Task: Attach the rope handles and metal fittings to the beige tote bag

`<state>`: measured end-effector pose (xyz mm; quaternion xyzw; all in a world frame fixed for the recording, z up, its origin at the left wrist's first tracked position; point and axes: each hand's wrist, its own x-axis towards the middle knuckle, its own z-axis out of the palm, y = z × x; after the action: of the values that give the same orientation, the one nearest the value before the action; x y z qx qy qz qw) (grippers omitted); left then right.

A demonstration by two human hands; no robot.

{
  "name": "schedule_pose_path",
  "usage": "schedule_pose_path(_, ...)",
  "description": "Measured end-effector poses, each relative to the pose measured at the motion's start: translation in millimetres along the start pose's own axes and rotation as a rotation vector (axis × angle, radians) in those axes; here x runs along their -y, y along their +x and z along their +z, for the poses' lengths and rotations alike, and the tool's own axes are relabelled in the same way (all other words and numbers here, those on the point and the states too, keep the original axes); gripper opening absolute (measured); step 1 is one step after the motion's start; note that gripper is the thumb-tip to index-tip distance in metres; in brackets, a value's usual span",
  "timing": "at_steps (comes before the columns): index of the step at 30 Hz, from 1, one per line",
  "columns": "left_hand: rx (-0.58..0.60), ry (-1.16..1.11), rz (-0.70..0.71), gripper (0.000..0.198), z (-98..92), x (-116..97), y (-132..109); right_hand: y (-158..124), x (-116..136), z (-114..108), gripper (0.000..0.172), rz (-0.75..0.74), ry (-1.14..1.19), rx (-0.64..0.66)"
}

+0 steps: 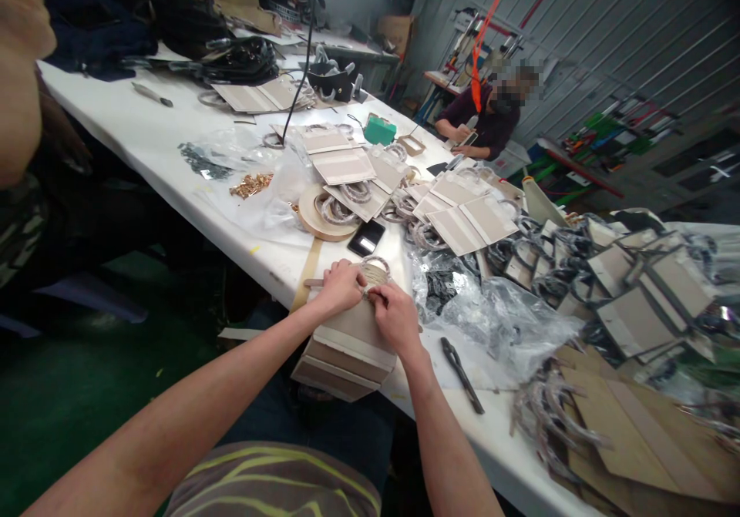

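Observation:
Both my hands rest on a beige bag panel [352, 340] that lies over the near edge of the white table [144, 139]. My left hand [338, 286] is closed, pinching the panel's top by its ring handle [375, 269]. My right hand [393, 317] is closed too, fingers pressed on the same top edge beside the handle. Under the panel more beige panels are stacked.
A black phone [366, 237], a tape roll [324, 213], gold hardware [251, 186], black pliers [461, 374] and crumpled plastic [497, 309] lie near. Piles of handled panels [468, 220] spread right. Another person [491, 120] sits at the far end; someone stands at the left.

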<state>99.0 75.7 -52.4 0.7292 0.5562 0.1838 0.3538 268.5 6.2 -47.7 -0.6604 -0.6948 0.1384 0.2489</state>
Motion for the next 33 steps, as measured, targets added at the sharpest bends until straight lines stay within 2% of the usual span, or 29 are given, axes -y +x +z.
schedule_pose_path(8,0.0,-0.005,-0.004,0.015,1.5,2,2,8,-8,-2,0.024,-0.005,-0.03,0.051)
schedule_pose_path(19,0.022,-0.006,-0.012,0.018,-2.2,-1,0,8,-11,-8,0.028,-0.062,-0.062,0.127)
schedule_pose_path(26,0.012,0.007,0.018,0.018,0.7,2,2,12,-11,-3,0.016,0.076,0.003,0.058)
schedule_pose_path(30,0.01,0.026,0.033,0.02,0.9,3,1,17,-20,-4,0.023,0.171,0.25,-0.048)
schedule_pose_path(33,0.015,0.045,0.041,0.021,0.6,4,1,16,-24,-6,0.028,0.086,0.275,-0.116)
